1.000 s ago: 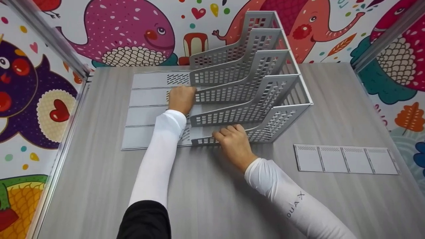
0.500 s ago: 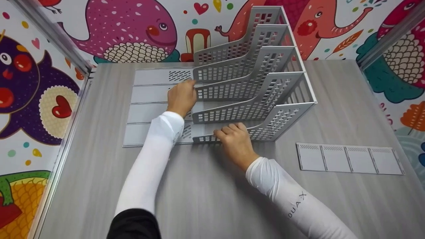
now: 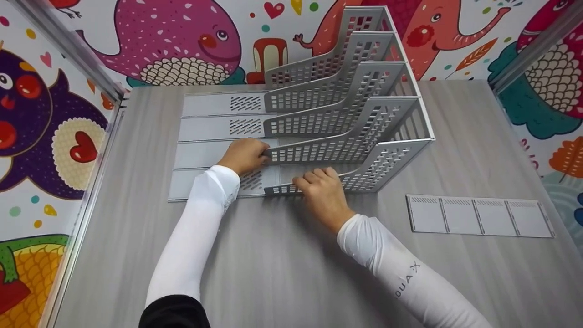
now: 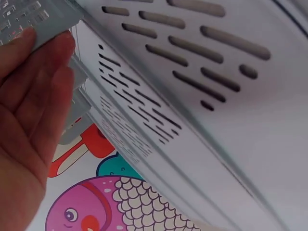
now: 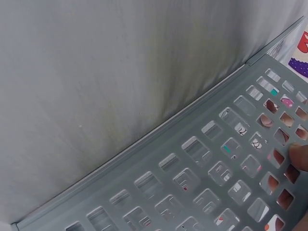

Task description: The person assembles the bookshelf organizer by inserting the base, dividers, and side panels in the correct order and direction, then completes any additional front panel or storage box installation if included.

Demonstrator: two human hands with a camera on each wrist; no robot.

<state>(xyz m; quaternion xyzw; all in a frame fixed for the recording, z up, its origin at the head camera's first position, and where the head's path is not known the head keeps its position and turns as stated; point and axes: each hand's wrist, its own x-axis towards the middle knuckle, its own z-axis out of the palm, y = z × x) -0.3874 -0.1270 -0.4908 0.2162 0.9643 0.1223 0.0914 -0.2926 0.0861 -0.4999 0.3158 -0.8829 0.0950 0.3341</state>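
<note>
A grey file organizer with several upright perforated dividers stands on the table, its flat panel (image 3: pixel 196 155) with slotted patches spread out to the left. My left hand (image 3: pixel 245 156) pinches the low front end of the second-nearest divider (image 3: pixel 314 148). In the left wrist view, thumb and fingers of that hand (image 4: pixel 29 115) lie on either side of a grey divider corner (image 4: pixel 57 19). My right hand (image 3: pixel 322 196) grips the top edge of the nearest side panel (image 3: pixel 394 161). Through the holes of this panel (image 5: pixel 154 185), the right wrist view shows parts of the fingers.
A separate flat grey panel (image 3: pixel 478 216) with ridges across it lies to the right on the wood-grain table (image 3: pixel 282 273). Behind the organizer rises a wall with cartoon animals (image 3: pixel 182 41). Metal frame posts (image 3: pixel 75 50) edge the left side.
My left hand has let go of the middle divider's front end and moved toward me to the second-nearest one. The right hand keeps its grip on the nearest side panel.
</note>
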